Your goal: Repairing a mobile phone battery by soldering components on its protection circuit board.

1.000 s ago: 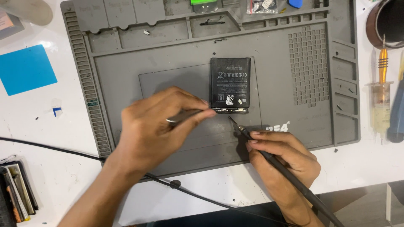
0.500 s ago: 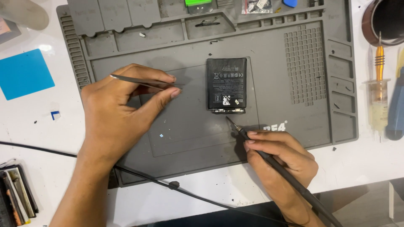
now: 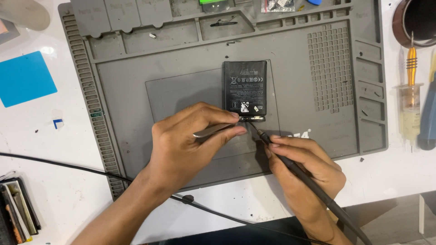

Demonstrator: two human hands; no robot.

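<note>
A flat black battery (image 3: 245, 86) lies on the grey work mat (image 3: 318, 59), a small connector strip at its near edge. My left hand (image 3: 190, 145) pinches metal tweezers (image 3: 213, 130), whose tips reach that near edge. My right hand (image 3: 302, 168) grips a black soldering iron (image 3: 309, 181) like a pen. Its thin tip touches the strip just right of the tweezers.
A black cable (image 3: 68, 165) crosses the white table in front of the mat. A blue square sheet (image 3: 25, 78) lies at the left. A syringe (image 3: 410, 109), an orange-handled tool (image 3: 411, 59) and a tape roll (image 3: 415, 20) sit at the right. Small parts rest in the mat's top trays.
My left hand, lifted left over the mat half a second ago, has come back right with the tweezers to the battery's near edge. My right hand has barely moved.
</note>
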